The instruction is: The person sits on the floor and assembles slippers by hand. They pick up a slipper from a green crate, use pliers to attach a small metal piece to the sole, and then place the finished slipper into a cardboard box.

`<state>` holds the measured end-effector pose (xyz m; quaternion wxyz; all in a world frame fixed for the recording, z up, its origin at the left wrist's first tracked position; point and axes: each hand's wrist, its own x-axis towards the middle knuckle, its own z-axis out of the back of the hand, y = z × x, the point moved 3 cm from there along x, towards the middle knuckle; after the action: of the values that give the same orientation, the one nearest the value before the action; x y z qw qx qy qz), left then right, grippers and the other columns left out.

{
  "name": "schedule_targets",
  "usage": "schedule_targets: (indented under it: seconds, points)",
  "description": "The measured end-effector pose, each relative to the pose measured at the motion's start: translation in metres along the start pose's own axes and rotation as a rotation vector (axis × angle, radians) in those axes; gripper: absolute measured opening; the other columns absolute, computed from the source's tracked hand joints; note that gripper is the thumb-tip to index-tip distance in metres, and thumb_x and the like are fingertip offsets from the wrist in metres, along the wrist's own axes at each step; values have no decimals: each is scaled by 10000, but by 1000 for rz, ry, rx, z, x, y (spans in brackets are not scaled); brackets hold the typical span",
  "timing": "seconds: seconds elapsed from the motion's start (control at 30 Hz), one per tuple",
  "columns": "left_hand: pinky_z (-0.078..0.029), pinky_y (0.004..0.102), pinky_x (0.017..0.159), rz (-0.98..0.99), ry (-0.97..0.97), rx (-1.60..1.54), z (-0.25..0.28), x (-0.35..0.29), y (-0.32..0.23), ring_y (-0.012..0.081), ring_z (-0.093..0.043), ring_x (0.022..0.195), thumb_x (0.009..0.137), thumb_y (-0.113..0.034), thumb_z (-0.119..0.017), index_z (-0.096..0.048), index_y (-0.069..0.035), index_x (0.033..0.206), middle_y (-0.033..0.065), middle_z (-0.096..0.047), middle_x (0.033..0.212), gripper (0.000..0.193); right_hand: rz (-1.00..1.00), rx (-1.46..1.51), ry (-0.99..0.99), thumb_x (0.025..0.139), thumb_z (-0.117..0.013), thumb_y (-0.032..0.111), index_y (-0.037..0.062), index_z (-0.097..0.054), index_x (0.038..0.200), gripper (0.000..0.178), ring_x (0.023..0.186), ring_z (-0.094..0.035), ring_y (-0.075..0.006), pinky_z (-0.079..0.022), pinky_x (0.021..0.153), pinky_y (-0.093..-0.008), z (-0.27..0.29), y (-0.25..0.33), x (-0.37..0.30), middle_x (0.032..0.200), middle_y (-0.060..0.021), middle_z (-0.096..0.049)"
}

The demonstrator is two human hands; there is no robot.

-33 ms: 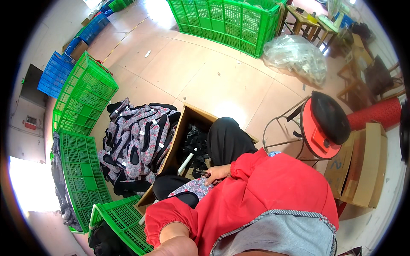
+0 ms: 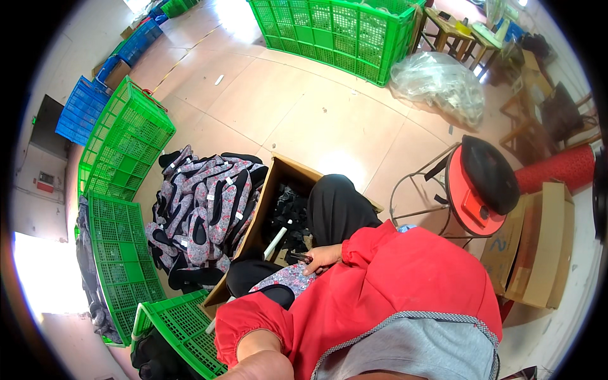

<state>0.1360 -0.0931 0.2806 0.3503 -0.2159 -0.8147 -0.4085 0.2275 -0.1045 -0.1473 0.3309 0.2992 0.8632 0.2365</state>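
My right hand is closed around a small dark tool, which looks like thread snips. Beneath that hand, a floral padded cloth piece with black trim rests over my lap, partly covered by my red sleeve. My left hand is bent back at the lower edge, and its fingers are out of the picture. Between my knees stands an open cardboard box with black scraps inside. A white rod leans in it.
Left of the box lies a heap of floral and black padded pieces. Green crates line the left side; another green crate stands ahead. A clear plastic bag, a red-topped stool and folded cardboard are at right.
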Motion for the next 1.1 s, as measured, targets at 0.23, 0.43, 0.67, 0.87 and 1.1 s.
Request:
schedule_targets:
  seconds: [0.23, 0.43, 0.67, 0.87, 1.1]
  points:
    - [-355, 380, 974, 58, 1, -131, -6, 6, -1, 219, -448, 1284, 899, -202, -616, -576, -89, 1337, 49, -538, 1405, 454, -21, 28, -13, 881, -756, 94, 152, -456, 958, 314, 499, -322, -49, -254, 446, -225, -9, 8, -5, 632, 60, -372]
    - [-346, 331, 871, 169, 49, 64, 1, 6, -4, 168, -468, 1191, 881, -130, -615, -608, -94, 1276, 17, -556, 1310, 396, -30, 29, -3, 882, -753, 91, 153, -455, 945, 311, 499, -327, -50, -255, 445, -224, -3, 2, -2, 629, 57, -377]
    - [-358, 388, 939, 68, 23, 40, 7, 1, -6, 225, -454, 1229, 861, -171, -621, -602, -81, 1259, 62, -551, 1330, 408, -15, 2, 3, 869, -779, 163, 140, -503, 984, 299, 496, -353, -46, -278, 444, -225, -1, -1, 1, 626, 61, -412]
    - [-344, 418, 978, 97, -11, -130, -6, 3, 0, 239, -449, 1234, 866, -221, -608, -589, -76, 1276, 70, -533, 1366, 435, -25, -2, -5, 885, -755, 107, 160, -446, 934, 317, 502, -329, -45, -252, 445, -220, -3, 2, 0, 629, 63, -373]
    - [-332, 370, 931, 134, 62, 175, 7, 7, -13, 191, -469, 1156, 883, -162, -605, -568, -93, 1343, 43, -524, 1365, 466, -6, 7, 2, 846, -805, 174, 107, -519, 1025, 343, 507, -380, -43, -298, 446, -220, -1, 1, -1, 649, 61, -438]
